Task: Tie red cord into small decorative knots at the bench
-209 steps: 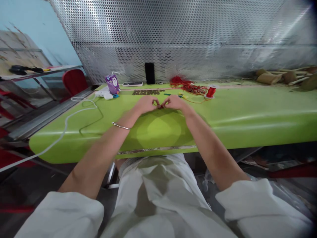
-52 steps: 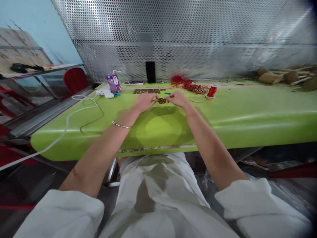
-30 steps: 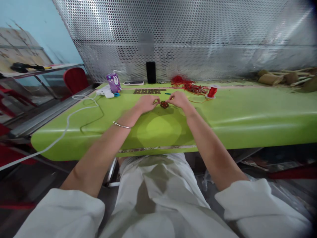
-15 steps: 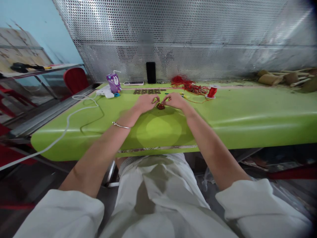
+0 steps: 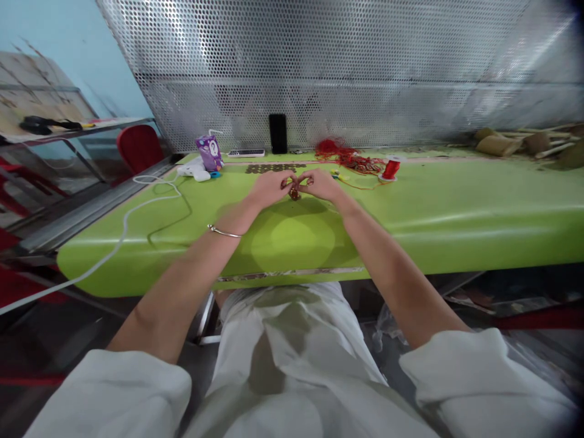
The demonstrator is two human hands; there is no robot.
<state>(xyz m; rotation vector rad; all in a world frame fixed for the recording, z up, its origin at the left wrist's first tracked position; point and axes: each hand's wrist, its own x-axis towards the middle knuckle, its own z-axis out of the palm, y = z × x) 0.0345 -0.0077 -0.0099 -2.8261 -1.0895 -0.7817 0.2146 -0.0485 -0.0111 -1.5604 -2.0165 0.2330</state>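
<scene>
The person sits at the green desk (image 5: 456, 207) with both arms stretched forward. The left hand (image 5: 268, 187) and the right hand (image 5: 322, 184) meet in the middle part of the desk, almost touching. Between their fingertips is a small round red-brown piece (image 5: 294, 194), just above the desk top. Both hands have the fingers curled in and pinch this piece, the left one from the left side and the right one from the right side. What the piece is exactly, I cannot tell; it is too small. A thin metal bracelet (image 5: 222, 231) is on the left wrist.

Just behind the hands lie dark coins in rows (image 5: 274, 168). Farther to the right is a heap of red thread (image 5: 349, 157), and beside it a red spool (image 5: 389, 168) stands upright. On the far left stands a purple drink carton (image 5: 207, 152), and near it a white cable (image 5: 137, 210) runs over the left edge of the desk. A black phone (image 5: 277, 134) leans against the perforated metal wall (image 5: 365, 67).
</scene>
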